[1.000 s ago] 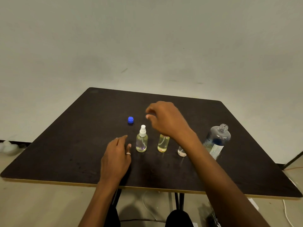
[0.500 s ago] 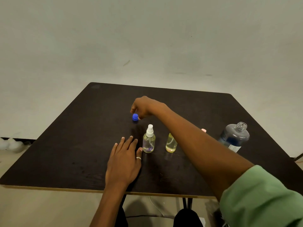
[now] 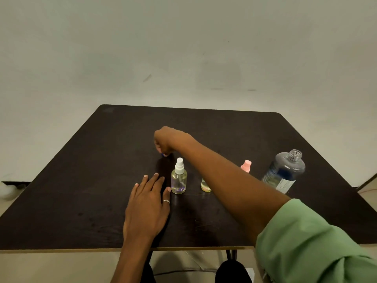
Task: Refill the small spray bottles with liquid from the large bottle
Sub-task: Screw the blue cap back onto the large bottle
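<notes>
Rightward, clear capless large bottle; blue cap within curled right hand; left hand flat.

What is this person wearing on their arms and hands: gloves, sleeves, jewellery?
No gloves; both hands are bare. The left hand carries a thin silver-coloured ring on its thumb-side digit, and that forearm is uncovered. The right hand shows no visible jewellery; a loose light green sleeve covers that arm's upper part.
</notes>
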`<state>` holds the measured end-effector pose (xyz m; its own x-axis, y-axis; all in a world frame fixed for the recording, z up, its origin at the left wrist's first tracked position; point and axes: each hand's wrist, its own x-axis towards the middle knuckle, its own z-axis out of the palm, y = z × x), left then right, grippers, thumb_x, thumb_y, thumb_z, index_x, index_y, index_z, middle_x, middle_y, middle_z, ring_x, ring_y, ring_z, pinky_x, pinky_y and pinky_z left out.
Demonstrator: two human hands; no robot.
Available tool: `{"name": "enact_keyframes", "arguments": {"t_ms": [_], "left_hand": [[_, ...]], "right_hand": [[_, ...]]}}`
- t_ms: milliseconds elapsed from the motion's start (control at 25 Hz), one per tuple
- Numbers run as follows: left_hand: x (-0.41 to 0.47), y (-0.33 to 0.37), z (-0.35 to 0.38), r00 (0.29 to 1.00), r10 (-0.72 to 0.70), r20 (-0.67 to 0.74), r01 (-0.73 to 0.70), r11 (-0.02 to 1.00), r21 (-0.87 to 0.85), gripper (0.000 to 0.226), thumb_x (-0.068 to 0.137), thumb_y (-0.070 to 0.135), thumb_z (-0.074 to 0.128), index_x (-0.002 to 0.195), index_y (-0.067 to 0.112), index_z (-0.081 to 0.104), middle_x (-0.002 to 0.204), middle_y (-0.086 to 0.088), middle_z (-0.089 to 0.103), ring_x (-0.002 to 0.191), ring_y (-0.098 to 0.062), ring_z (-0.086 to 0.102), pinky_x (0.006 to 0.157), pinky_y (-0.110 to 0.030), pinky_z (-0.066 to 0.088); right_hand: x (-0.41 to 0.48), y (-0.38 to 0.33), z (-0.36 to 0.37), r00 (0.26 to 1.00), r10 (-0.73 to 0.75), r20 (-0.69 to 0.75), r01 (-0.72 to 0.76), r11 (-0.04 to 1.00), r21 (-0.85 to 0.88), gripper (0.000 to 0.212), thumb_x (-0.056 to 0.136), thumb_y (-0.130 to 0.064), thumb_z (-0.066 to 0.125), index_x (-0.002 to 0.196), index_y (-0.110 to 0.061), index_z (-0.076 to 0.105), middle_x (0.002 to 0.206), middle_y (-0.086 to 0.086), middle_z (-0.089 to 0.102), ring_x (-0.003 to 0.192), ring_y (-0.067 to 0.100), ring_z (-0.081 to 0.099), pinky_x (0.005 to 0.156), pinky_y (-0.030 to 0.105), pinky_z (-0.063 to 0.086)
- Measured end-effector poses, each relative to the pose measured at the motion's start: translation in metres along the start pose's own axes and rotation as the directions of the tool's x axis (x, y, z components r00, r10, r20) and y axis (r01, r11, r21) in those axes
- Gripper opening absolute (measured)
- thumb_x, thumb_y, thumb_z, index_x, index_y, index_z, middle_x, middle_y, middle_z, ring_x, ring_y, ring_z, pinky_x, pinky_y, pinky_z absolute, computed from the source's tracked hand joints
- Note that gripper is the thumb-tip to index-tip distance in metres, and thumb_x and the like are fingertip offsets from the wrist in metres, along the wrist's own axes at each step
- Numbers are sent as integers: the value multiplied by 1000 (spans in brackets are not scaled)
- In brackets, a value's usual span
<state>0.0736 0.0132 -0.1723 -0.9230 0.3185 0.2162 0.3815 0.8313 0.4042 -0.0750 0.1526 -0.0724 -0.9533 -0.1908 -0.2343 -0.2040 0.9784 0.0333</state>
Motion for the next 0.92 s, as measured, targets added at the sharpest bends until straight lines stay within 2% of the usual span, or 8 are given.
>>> {"name": "enact_keyframes", "arguments": {"t_ms": [120, 240, 360, 480, 640, 760, 840, 920], "left_hand": [[0, 1, -1, 1000, -3, 4, 3, 1000, -5, 51, 102, 47, 31, 148, 26, 38, 158, 4, 31, 150, -16, 18, 122, -37, 13], [1, 1, 0, 1000, 2, -3, -2, 1000, -8, 50, 102, 46, 33, 147, 25, 40, 157, 4, 33, 149, -17, 20, 121, -37, 14], [2, -1, 1, 1000, 3, -17, -3, 1000, -16, 48, 102, 44, 36, 144, 23, 45, 155, 3, 37, 148, -19, 24, 120, -38, 18], [2, 0, 1, 1000, 3, -12, -4, 1000, -18, 48, 101, 43, 37, 144, 22, 47, 155, 3, 38, 148, -19, 25, 121, -39, 19], [3, 0, 1, 999, 12, -30, -13, 1000, -15, 47, 101, 42, 39, 142, 20, 49, 153, 0, 41, 146, -22, 29, 119, -41, 22], [3, -1, 2, 1000, 10, -17, -11, 1000, -23, 45, 101, 39, 41, 140, 18, 50, 152, -2, 44, 145, -23, 31, 118, -44, 25], [-2, 2, -1, 998, -13, -62, 6, 994, -110, 42, 100, 34, 47, 137, 17, 51, 146, -5, 50, 142, -25, 36, 114, -47, 34], [-13, 12, -9, 974, -77, -214, 25, 971, -236, 38, 98, 30, 53, 134, 15, 54, 138, -7, 57, 133, -26, 47, 101, -45, 45]], "right_hand": [[-3, 0, 2, 1000, -14, 25, 15, 1000, -15, 29, 80, -3, 71, 65, -18, 51, 92, 7, 66, 89, 25, 66, 84, 38, 56], [-9, 3, -6, 1000, -30, 4, 30, 999, 16, 14, 78, 0, 68, 74, -13, 65, 90, 6, 70, 87, 24, 67, 79, 36, 57], [-27, 2, -22, 992, -26, -123, 38, 995, 92, 16, 79, -2, 65, 92, -11, 71, 95, 6, 70, 88, 23, 66, 81, 36, 56], [-62, 1, -37, 963, 1, -270, 56, 977, 205, 20, 81, -4, 58, 93, -12, 70, 100, 7, 69, 91, 24, 66, 85, 37, 55], [-132, 7, -45, 909, 33, -416, 116, 937, 329, 21, 82, -8, 66, 101, -18, 70, 107, -1, 68, 95, 14, 62, 86, 28, 51], [-195, 25, -47, 876, 91, -473, 125, 906, 405, 25, 83, -11, 69, 106, -20, 70, 108, -6, 69, 94, 7, 62, 86, 22, 49], [-234, 43, -49, 859, 157, -487, 79, 899, 430, 26, 84, -14, 70, 109, -22, 70, 108, -7, 69, 96, 7, 63, 88, 23, 51], [-269, 64, -54, 834, 234, -500, 23, 891, 454, 27, 84, -15, 71, 109, -23, 70, 106, -9, 69, 95, 5, 63, 88, 23, 52]]}}
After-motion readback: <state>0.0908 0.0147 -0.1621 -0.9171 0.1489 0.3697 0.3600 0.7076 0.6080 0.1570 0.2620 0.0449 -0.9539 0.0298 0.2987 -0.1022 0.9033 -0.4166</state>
